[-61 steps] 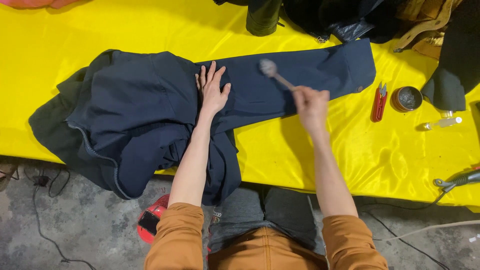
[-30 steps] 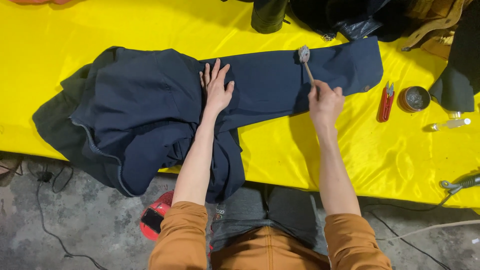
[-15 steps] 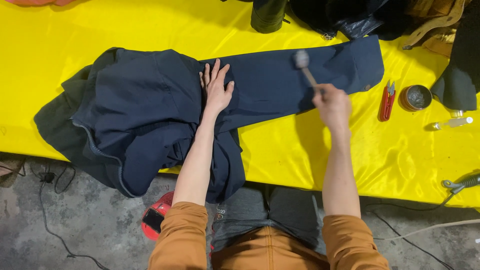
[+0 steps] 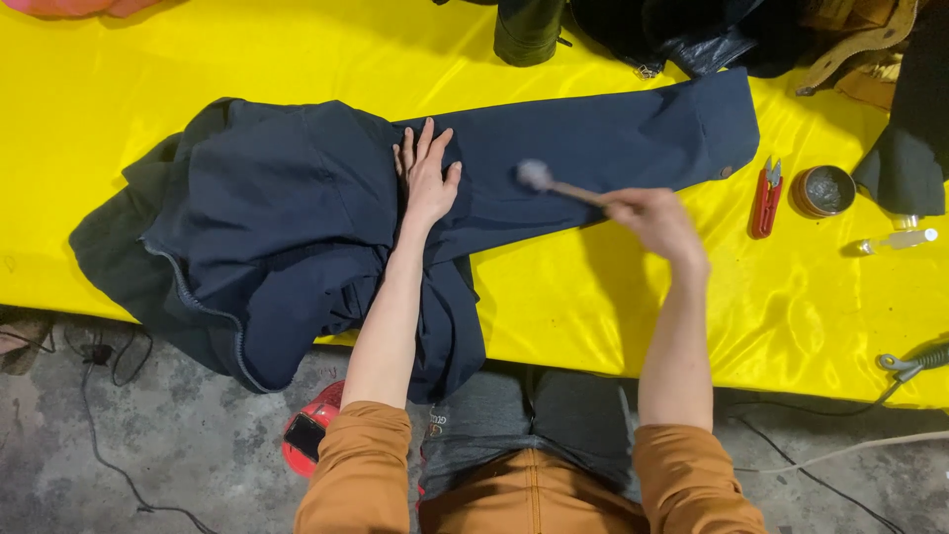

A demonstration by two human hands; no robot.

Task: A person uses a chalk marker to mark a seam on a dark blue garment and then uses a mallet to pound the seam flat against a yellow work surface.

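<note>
The desk [image 4: 247, 59], covered in glossy yellow sheeting, filled most of the view. On it lay a dark navy jacket [image 4: 287, 227], its body bunched at the near edge and partly hanging over it, with one sleeve [image 4: 613, 138] stretched flat toward the right. The person's left hand [image 4: 427, 178] lay open, fingers spread, pressing flat on the jacket where the sleeve met the body. The right hand [image 4: 657, 218] was closed around the handle of a small brush [image 4: 539, 178], whose pale head hung just above or on the sleeve; contact could not be confirmed because of blur.

To the right of the sleeve's cuff sat red thread snips [image 4: 766, 198], a small round tin [image 4: 822, 191] just beside them, and a small clear bottle [image 4: 895, 240] lying on its side nearby.

Risks noted: the sheeting looked slick, so a hard stroke could drag the sleeve and wrinkle it if the pressing hand lifted. The overhanging bulk could pull the jacket off the desk. A wide sweep to the right could knock the tin or the snips.
</note>
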